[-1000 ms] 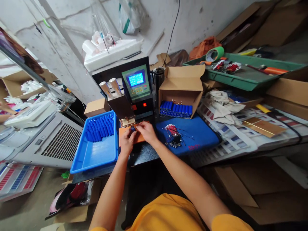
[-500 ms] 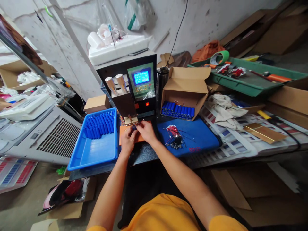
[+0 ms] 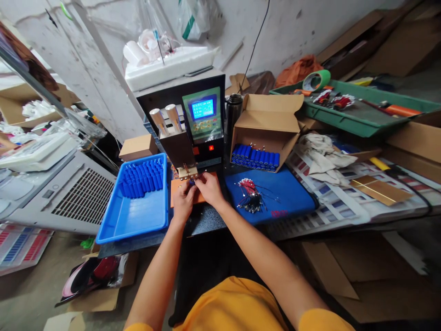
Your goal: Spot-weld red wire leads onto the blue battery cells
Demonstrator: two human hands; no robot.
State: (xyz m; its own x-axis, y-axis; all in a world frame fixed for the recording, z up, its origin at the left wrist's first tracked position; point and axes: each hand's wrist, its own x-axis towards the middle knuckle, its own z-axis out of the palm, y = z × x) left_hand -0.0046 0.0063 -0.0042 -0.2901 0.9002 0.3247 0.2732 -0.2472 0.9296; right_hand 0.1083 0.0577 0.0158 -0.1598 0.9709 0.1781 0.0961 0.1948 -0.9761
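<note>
Under the electrodes of a spot welder point(image 3: 188, 171), my two hands meet with their fingertips close together. My left hand point(image 3: 183, 198) is closed around a blue battery cell point(image 3: 192, 182), of which only a small patch shows between the fingers. From the right, my right hand point(image 3: 209, 188) pinches at the cell's upper end; what its fingers hold is too small and covered to make out. Beneath the hands lies an orange pad point(image 3: 201, 196). The welder's screen point(image 3: 202, 109) is lit.
Left of the hands, a blue tray point(image 3: 138, 223) holds rows of blue cells. A cardboard box point(image 3: 267, 117) with more cells stands behind a blue mat point(image 3: 289, 193) bearing a bundle of red and black wires point(image 3: 251, 195). Further right is a green tray point(image 3: 344, 120) with tape and tools.
Both hands stay at the electrodes with almost no visible movement. The camera view has shifted very slightly.
</note>
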